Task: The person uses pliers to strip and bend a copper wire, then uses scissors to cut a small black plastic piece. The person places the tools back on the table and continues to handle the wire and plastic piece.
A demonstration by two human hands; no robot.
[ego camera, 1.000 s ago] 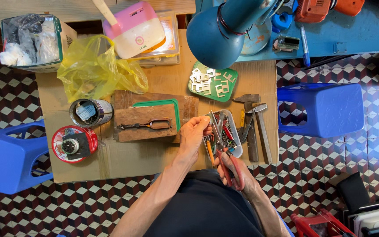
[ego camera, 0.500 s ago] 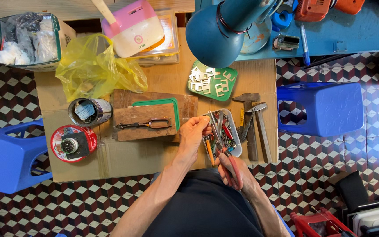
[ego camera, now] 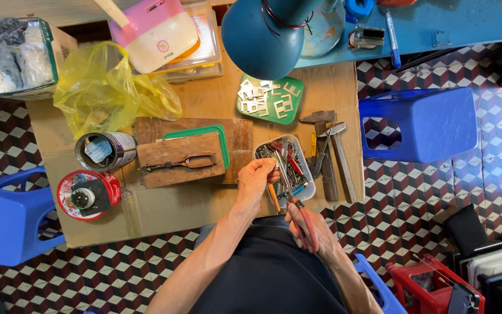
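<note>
The person sits at a small wooden table point(ego camera: 204, 104) and looks down at both hands. The right hand point(ego camera: 312, 227) is closed around the red handles of a pair of pliers point(ego camera: 297, 209). The pliers point up and away from the body, and their thin metal tips reach to the left hand point(ego camera: 257, 177). The left hand is curled, with its fingertips point(ego camera: 272, 170) pinched together right at the tips of the pliers. Whatever it pinches is too small to make out. Both hands meet just over the near edge of a clear tray of tools point(ego camera: 303, 154), which is full of small red and blue handled tools. To the right of the tray lie two hammers point(ego camera: 335, 157), side by side. To the left lies a wooden block point(ego camera: 178, 171) with another pair of pliers point(ego camera: 175, 164) resting on top of it. Farther left stand a tin can point(ego camera: 108, 151) and a round red tin point(ego camera: 88, 195). Behind the tray sits a green tray of small metal pieces point(ego camera: 293, 96), under a big blue lamp point(ego camera: 262, 35). A yellow plastic bag point(ego camera: 108, 96) lies at the back left.
</note>
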